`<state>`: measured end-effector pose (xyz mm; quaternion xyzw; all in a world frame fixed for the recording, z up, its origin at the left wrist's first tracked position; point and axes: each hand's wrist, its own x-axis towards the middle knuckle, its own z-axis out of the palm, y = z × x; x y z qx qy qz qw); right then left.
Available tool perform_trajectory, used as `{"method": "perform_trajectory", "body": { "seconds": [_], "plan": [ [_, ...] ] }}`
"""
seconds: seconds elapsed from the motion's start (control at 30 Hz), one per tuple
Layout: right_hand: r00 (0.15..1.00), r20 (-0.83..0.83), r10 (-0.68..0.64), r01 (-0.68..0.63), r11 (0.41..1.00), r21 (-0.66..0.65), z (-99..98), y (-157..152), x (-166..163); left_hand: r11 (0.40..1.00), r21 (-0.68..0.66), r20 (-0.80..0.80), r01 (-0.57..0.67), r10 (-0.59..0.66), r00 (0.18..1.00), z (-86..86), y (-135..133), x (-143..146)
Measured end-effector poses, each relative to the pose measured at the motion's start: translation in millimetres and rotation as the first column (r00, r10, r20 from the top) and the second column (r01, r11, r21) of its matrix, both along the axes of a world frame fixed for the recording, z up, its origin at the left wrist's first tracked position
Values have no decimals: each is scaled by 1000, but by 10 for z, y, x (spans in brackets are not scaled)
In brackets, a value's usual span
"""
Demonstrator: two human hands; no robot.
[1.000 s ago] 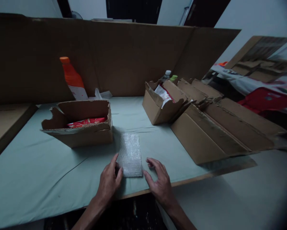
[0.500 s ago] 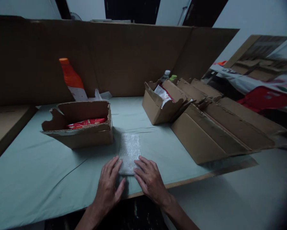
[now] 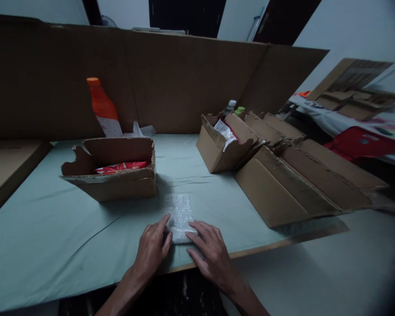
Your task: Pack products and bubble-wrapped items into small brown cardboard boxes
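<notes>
A small sheet of clear bubble wrap lies flat on the pale green table cover near the front edge. My left hand rests at its near left corner, fingers stretched out and pressing down. My right hand lies flat on its near right edge, fingers spread. Neither hand grips anything. Just behind the wrap on the left stands an open torn cardboard box holding a red packet.
A second open box with packets stands at centre right, beside a long row of flattened cardboard boxes. An orange bottle leans against the tall cardboard wall at the back. Two small bottle tops show behind the right box.
Both hands have moved inward onto the near end of the bubble wrap. The wrap looks shorter than a second ago; the view has shifted slightly.
</notes>
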<state>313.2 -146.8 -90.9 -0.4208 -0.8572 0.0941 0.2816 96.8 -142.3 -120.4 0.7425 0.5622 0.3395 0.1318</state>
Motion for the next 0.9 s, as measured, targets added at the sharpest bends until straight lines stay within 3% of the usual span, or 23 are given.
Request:
{"method": "perform_trajectory", "body": {
  "seconds": [0.1,0.2,0.33,0.53,0.63,0.73,0.83,0.9],
  "plan": [
    [999,35,28,-27,999,-31,-62,66,-40,998,64,-7,-12,13,1000,1,-5,8],
    [999,-20,48,-50,995,-81,-63,108,-68,992,108,23,58,-61,998,31,-120,-21],
    [988,-96,118,-137,966,-218,26,73,-72,985,45,118,167,-171,978,59,-293,-72],
    [998,-52,29,-33,996,-88,62,22,-59,1000,-13,93,11,-9,996,-19,-153,-71],
    [997,39,61,-58,996,-68,9,63,-97,999,29,80,-46,43,996,-41,-26,-43],
    [998,10,54,-54,996,-65,-61,130,-140,997,7,155,-82,80,985,-26,-32,-42],
    [993,-114,19,-30,995,-97,-112,171,-143,985,-134,323,-110,148,935,0,-176,-88],
    [980,-196,-19,-12,988,-153,-125,169,-130,953,-278,465,-123,245,851,15,-289,-123]
  ]
}}
